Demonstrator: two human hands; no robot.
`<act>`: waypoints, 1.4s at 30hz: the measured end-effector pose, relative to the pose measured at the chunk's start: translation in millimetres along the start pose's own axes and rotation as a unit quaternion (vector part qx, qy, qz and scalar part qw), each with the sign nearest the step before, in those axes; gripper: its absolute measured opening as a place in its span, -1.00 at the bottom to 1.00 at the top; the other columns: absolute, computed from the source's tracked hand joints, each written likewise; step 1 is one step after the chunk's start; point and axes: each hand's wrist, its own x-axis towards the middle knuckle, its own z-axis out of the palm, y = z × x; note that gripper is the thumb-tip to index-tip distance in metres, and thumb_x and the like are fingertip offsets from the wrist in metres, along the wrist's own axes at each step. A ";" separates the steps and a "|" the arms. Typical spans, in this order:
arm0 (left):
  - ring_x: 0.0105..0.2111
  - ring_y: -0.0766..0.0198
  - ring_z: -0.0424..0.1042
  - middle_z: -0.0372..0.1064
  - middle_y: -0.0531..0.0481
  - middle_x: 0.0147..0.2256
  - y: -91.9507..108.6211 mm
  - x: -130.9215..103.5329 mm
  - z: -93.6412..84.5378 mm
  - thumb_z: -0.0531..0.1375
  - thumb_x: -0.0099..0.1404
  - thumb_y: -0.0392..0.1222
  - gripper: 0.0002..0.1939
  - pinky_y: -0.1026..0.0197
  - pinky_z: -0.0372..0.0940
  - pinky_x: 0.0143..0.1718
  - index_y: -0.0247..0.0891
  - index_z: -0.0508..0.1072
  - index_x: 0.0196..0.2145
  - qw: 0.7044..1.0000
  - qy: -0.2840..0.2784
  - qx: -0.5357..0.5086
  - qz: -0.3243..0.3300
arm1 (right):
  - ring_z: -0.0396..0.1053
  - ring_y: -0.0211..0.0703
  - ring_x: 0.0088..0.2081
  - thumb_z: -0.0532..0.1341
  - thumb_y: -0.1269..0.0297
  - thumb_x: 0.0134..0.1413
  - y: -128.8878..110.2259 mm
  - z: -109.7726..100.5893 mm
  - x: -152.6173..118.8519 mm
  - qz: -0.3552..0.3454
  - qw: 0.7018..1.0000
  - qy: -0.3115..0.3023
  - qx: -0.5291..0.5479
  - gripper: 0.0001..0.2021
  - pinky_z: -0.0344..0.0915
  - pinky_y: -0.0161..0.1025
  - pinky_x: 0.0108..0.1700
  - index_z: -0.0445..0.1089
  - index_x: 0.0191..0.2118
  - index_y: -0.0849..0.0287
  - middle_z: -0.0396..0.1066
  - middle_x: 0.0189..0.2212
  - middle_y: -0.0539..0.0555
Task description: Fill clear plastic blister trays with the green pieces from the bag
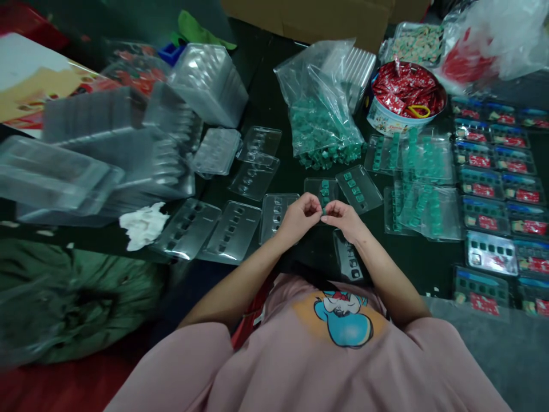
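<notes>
My left hand (305, 213) and my right hand (343, 218) meet at the fingertips, both closed in a pinch. Between them shows a small green plastic piece (324, 211), partly hidden by the fingers. Just beyond lies a clear blister tray (312, 185) with green pieces in its pockets; the hands cover its near part. Right of it, a tilted clear tray (369, 184) holds a row of the same pieces. By my left wrist is a clear tray (269, 220) with unfilled pockets. Another clear tray (343, 252) sits partly under my right forearm.
A plastic bag (317, 80) spills green pieces behind my hands. At right are stacked filled trays (418, 200), a round tin (388, 121) of red packets and rows of packed trays (484, 186). Stacked clear plastic covers (98, 114) and crumpled white tissue (143, 225) are at left.
</notes>
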 end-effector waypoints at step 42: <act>-0.10 0.14 0.48 0.53 -0.13 -0.14 1.7 64.1 110.2 0.07 0.26 -0.37 -0.63 0.16 0.32 -0.02 -0.23 0.57 -0.07 0.898 -0.123 0.417 0.072 | 0.44 -0.05 -0.26 0.05 0.46 0.09 -14.3 -97.3 -3.9 -0.049 0.827 0.245 -0.504 -0.79 0.29 -0.16 -0.15 0.38 -0.22 0.16 0.48 -0.33 0.13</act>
